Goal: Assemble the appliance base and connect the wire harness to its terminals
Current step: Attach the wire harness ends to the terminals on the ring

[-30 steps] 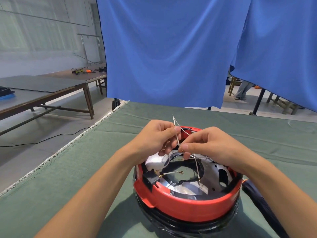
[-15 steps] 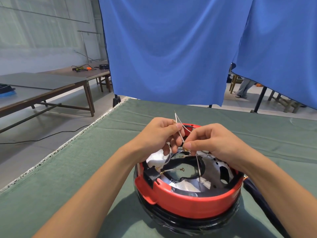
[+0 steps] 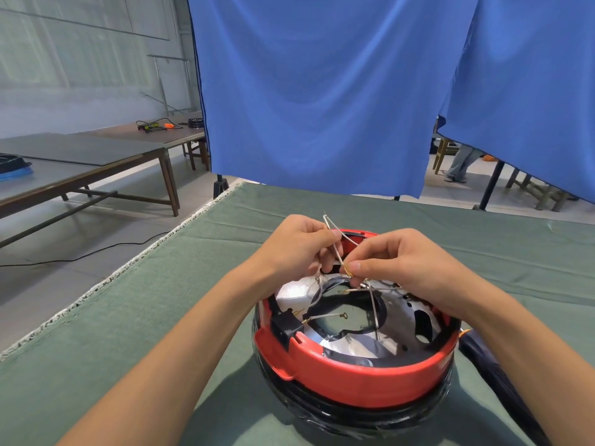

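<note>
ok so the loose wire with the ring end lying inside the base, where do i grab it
Probably pinch the loose wire on its pale sleeve just behind the ring end, coming straight down from above. It lies nearly flat across the open centre of the base, its other end by the black block.

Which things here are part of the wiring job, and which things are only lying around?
Part of the job:
- red appliance base
- white wires, pinched by left hand and right hand
- loose wire with ring terminal
- black connector block

Lying around:
- side tables
- orange tool
- blue curtain
- black cable at the right
</note>
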Available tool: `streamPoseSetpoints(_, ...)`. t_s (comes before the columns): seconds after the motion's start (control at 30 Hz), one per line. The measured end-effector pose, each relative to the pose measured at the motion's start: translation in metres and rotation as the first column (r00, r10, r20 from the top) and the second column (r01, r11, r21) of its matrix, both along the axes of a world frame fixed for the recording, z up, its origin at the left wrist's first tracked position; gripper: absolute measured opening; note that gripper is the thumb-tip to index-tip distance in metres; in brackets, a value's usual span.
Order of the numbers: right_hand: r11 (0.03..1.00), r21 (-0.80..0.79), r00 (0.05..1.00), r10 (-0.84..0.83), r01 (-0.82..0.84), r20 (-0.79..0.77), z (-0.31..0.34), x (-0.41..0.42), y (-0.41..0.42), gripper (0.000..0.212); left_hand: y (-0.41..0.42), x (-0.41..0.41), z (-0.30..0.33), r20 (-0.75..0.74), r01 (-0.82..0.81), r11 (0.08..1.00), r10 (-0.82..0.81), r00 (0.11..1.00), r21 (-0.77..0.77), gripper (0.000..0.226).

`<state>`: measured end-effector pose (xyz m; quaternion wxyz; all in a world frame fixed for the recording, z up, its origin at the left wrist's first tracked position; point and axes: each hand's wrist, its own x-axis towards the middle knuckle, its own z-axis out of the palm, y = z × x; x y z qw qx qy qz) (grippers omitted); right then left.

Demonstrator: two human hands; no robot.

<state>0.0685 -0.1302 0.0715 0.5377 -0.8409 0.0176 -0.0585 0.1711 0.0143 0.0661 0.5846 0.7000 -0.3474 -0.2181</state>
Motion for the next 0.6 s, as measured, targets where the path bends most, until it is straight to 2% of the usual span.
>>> streamPoseSetpoints(0.13, 1.0, 0.026, 1.0, 0.009, -0.01, 0.023, 0.0, 0.002, 0.004, 0.016, 0.007, 0.002, 0.004, 0.191, -0.1, 0.983, 0.07, 0.979, 0.152, 0.039)
streamPoseSetpoints(0.23, 1.0, -0.023, 0.993, 0.0, 0.003, 0.12, -0.001, 0.002, 0.01, 0.028, 0.016, 0.0, 0.004, 0.223, -0.121, 0.966, 0.07, 0.972, 0.226, 0.041)
streamPoseSetpoints(0.4, 0.992, -0.111, 0.969, 0.078, -0.053, 0.232, 0.0, 0.0, 0.024, 0.017, 0.024, -0.007, 0.0, 0.36, -0.295, 0.925, 0.198, 0.912, 0.239, 0.042)
streamPoseSetpoints(0.53, 0.979, -0.2, 0.968, 0.078, -0.029, 0.24, -0.004, -0.001, 0.03, 0.03, 0.027, -0.012, -0.003, 0.447, -0.367, 0.896, 0.229, 0.865, 0.252, 0.033)
streamPoseSetpoints(0.6, 0.971, -0.237, 0.959, 0.086, -0.02, 0.27, -0.006, -0.001, 0.034, 0.031, 0.03, -0.013, -0.004, 0.525, -0.445, 0.859, 0.265, 0.809, 0.253, 0.033)
